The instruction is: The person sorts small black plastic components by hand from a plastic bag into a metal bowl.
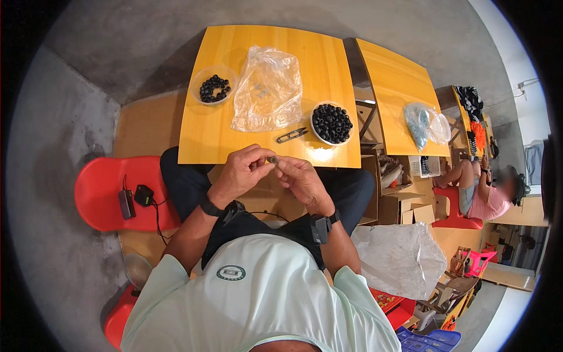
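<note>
Just off the table's near edge, my left hand (242, 175) and my right hand (301, 180) meet in front of me. Between their fingertips is a small round dark part (272, 159), pinched from both sides; its finer detail is too small to make out. Closest to the hands on the table lies a pair of black thread snips (291, 135). A round clear tub (315, 131) full of small black ring-like pieces stands right of the snips. Farther left, another clear tub (200, 84) holds fewer such black pieces.
A crumpled clear plastic bag (267, 111) lies on the yellow table (322, 53) between the tubs. A red chair (97, 190) with black devices is at left. Cardboard boxes (399, 208) and a second table (399, 76) stand right, where another person (495, 199) sits.
</note>
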`<state>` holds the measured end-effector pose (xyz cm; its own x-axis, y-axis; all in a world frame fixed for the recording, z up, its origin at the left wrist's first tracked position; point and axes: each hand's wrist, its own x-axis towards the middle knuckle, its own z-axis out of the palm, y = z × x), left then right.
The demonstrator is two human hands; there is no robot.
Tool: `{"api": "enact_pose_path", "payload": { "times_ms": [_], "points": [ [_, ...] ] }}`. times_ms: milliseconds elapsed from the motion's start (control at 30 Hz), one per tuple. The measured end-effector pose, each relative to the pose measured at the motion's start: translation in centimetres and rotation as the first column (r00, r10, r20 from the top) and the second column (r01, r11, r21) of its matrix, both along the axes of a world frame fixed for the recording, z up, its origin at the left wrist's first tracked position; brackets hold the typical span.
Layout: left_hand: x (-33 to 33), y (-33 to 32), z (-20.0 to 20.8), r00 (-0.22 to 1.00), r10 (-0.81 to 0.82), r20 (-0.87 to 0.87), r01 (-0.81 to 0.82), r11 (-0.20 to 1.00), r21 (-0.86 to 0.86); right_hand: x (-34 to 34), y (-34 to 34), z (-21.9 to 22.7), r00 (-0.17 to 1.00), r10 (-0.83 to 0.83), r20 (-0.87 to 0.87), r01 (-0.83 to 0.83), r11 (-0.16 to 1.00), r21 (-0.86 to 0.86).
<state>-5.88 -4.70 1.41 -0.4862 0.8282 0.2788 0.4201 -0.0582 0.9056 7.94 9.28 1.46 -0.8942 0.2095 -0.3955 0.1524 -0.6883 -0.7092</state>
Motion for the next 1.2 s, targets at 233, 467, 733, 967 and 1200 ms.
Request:
{"api": "enact_pose_path", "payload": {
  "times_ms": [233,467,733,967,1200],
  "points": [
    [0.1,-0.4,-1.9,0.979,0.032,0.202,-0.029,0.999,-0.019,-0.2,-0.1,-1.4,0.999,0.039,0.002,-0.039,0.998,-0.051],
    [-0.8,0.1,-1.5,0.995,-0.052,0.087,0.063,0.991,-0.12,-0.3,0.3,-2.5,0.994,0.063,0.09,-0.064,0.998,0.013],
    [-0.3,0.7,-4.5,0.918,-0.025,0.395,0.044,0.998,-0.039,-0.3,0.0,-4.6,0.999,-0.027,-0.041,0.018,0.977,-0.213],
    [-1.4,1.0,-2.5,0.983,-0.139,0.117,0.16,0.969,-0.188,0.4,0.2,-5.6,0.999,0.008,0.044,0.001,0.983,-0.182],
    [0.2,2.6,-2.9,0.967,-0.148,0.208,0.169,0.982,-0.088,1.0,0.9,-5.9,0.997,-0.063,-0.036,0.048,0.942,-0.333]
  ]
}}
